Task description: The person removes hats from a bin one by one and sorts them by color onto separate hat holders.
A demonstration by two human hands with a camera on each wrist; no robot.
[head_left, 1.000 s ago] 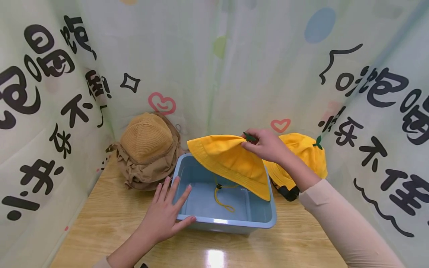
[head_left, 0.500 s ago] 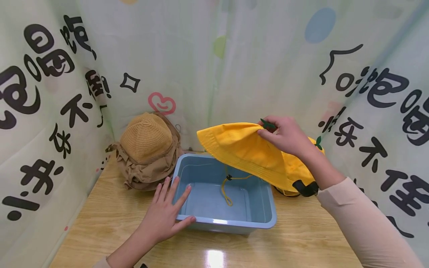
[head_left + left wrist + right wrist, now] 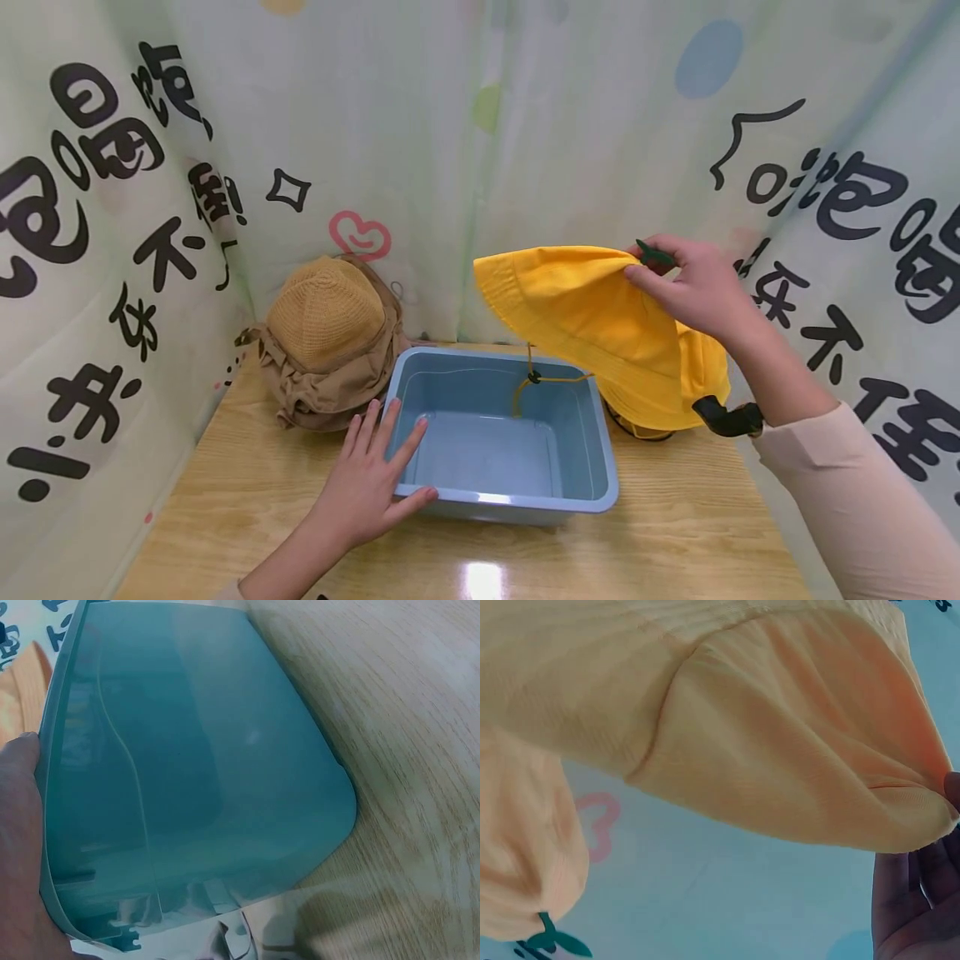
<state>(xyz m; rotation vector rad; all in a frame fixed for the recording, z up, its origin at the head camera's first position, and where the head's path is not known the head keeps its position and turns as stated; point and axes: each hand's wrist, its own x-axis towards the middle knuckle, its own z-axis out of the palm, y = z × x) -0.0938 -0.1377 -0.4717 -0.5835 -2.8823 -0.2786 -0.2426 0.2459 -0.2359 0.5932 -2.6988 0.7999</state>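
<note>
My right hand point(image 3: 693, 283) pinches the crown of a yellow bucket hat point(image 3: 592, 308) near its green sprout. The hat hangs in the air over the right back corner of a blue plastic bin point(image 3: 506, 500), its thin cord with a dark toggle dangling over the bin. In the right wrist view the crown of the held hat point(image 3: 795, 750) narrows into the fingertips. My left hand point(image 3: 363, 483) lies with spread, straight fingers on the bin's front left rim. From the left wrist view the bin's outer wall point(image 3: 202, 765) shows, standing on the table.
A second yellow hat point(image 3: 708, 362) stands on the table right of the bin, partly hidden behind the held hat. Left of the bin sits a stack of brown and tan hats point(image 3: 326, 312). A printed curtain point(image 3: 420, 125) surrounds the wooden table point(image 3: 637, 542).
My right hand has moved right and up with the yellow hat, from above the bin toward the second yellow hat. The left hand stays on the rim.
</note>
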